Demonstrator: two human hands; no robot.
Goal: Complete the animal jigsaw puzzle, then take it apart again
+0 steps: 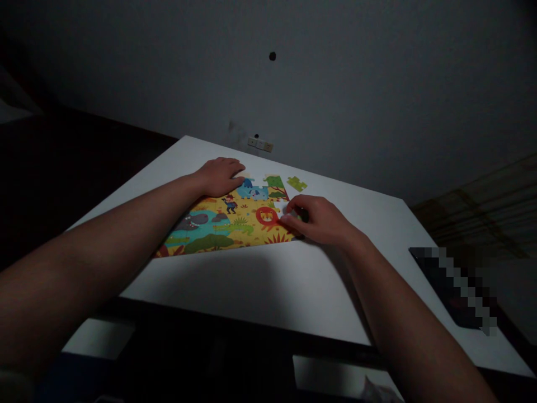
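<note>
A partly assembled jigsaw puzzle [239, 224] with cartoon animals lies on the white table. Its picture includes a lion, a hippo, a crocodile and elephants. My left hand [220, 176] rests open on the puzzle's far left part, fingers stretched out and palm down. At the right edge, beside a white gap near the lion, my right hand [316, 218] is closed with thumb and fingers curled together. A small dark green bit of a puzzle piece shows between them, mostly hidden by the fingers. Just beyond this hand lies loose green puzzle matter, seemingly joined pieces [297, 183].
The white table [251, 291] stands close to a grey wall with a socket panel [260, 144]. A dark flat object [447, 291], partly pixelated, lies at the table's right side. Below the near edge are pale surfaces in shadow. A striped curtain-like cloth [486, 207] hangs at right.
</note>
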